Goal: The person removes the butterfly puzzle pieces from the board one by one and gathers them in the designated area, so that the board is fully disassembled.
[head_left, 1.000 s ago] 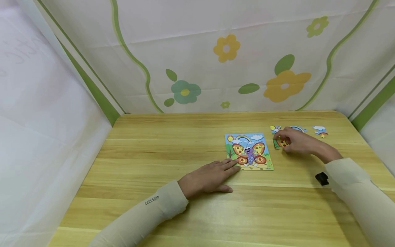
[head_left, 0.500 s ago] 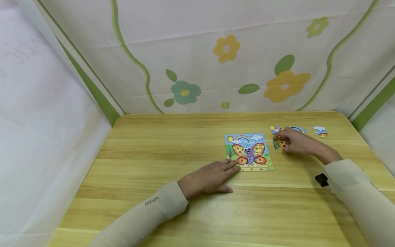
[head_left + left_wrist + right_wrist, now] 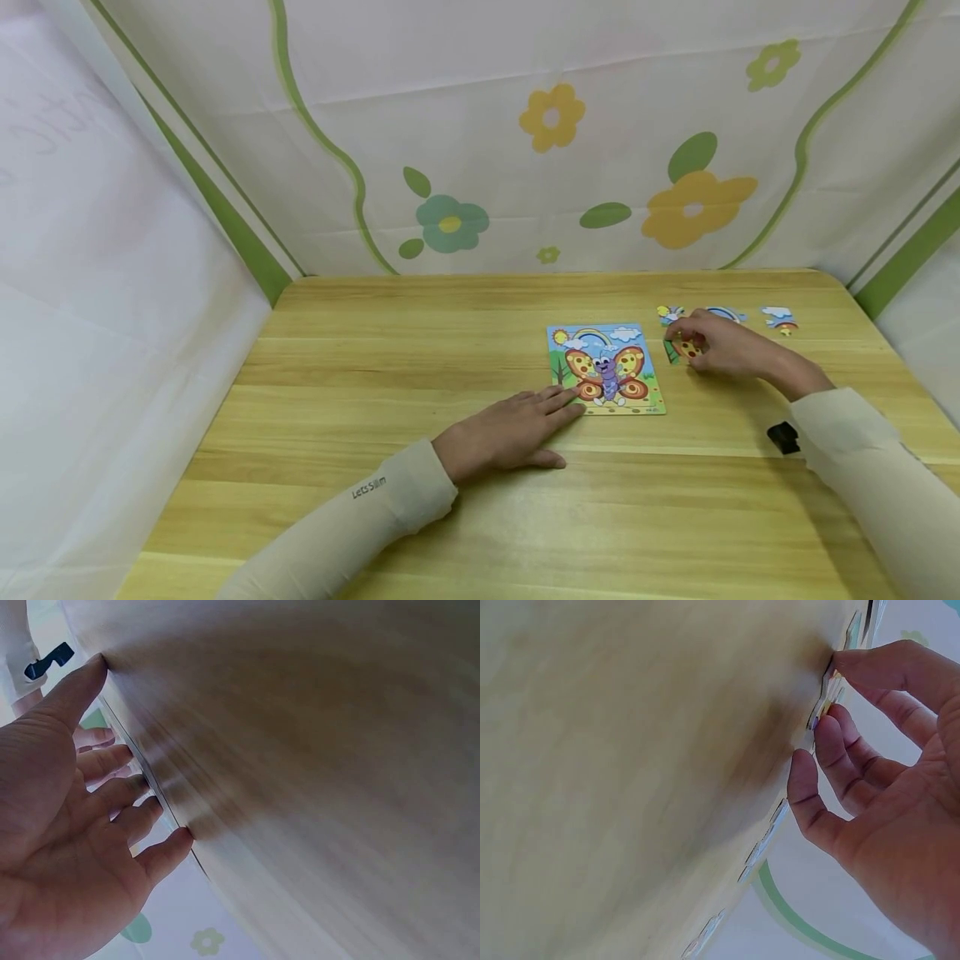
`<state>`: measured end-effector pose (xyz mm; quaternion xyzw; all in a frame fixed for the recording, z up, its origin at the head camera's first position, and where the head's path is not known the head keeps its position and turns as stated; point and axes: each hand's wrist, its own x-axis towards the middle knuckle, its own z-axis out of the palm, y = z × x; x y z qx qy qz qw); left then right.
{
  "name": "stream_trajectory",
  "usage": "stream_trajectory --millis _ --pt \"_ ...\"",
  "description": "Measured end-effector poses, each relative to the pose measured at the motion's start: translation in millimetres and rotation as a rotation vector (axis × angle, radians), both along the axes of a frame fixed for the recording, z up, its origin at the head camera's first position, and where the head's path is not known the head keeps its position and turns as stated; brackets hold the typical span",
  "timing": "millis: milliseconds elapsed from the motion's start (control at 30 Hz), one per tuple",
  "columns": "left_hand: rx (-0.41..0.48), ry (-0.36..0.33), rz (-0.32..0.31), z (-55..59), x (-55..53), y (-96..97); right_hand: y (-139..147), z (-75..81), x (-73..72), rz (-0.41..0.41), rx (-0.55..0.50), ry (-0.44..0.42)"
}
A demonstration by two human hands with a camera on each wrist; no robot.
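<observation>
A square butterfly picture puzzle (image 3: 607, 367) lies right of the table's centre in the head view. My left hand (image 3: 517, 429) rests with fingers spread over its lower left corner and the wood beside it; in the left wrist view the fingertips (image 3: 178, 840) touch down along the surface. To the puzzle's right, my right hand (image 3: 722, 343) pinches a jigsaw piece (image 3: 686, 347) with an orange wing and green edge between thumb and fingers. The right wrist view shows this piece (image 3: 823, 697) edge-on, low at the table. My fingers cover part of it in the head view.
Behind the right hand lie a small piece with a yellow sun (image 3: 667, 314), a rainbow piece (image 3: 724, 313) partly hidden by the hand, and a cloud piece (image 3: 780, 320). A small black object (image 3: 783, 437) sits by the right sleeve. Flower-printed cloth (image 3: 480, 150) stands along the table's back edge.
</observation>
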<state>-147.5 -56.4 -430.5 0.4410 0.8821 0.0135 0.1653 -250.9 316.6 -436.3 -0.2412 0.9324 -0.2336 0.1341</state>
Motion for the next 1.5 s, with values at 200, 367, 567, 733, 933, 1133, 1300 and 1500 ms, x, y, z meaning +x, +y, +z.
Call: stream_trajectory --millis 200,367,567,733,933,1133,1300,1500 --pt "0.000 0.007 -0.007 -0.2 0.0 -0.3 -0.2 1.0 1.2 -0.002 -0.003 0.001" --pt "-0.001 0.019 -0.013 0.0 0.3 -0.7 1.4 0.9 0.6 0.002 -0.005 -0.004" --pt "-0.004 0.016 -0.007 0.4 0.1 0.2 2.3 0.8 0.9 0.010 -0.005 0.002" --pt "-0.006 0.025 -0.015 0.5 -0.1 0.7 2.5 1.4 1.3 -0.007 -0.010 0.013" --pt "-0.013 0.047 -0.026 1.3 0.5 0.0 -6.8 5.9 3.5 -0.010 -0.022 0.060" --pt "-0.046 0.067 -0.014 3.2 1.0 0.6 -37.5 18.8 11.4 0.027 -0.040 0.074" --pt "-0.059 0.083 -0.008 5.8 1.7 2.2 -62.8 21.2 15.3 0.058 -0.060 0.045" --pt "-0.058 0.112 -0.031 6.1 1.2 8.2 -79.8 14.6 15.5 0.093 -0.091 0.014"
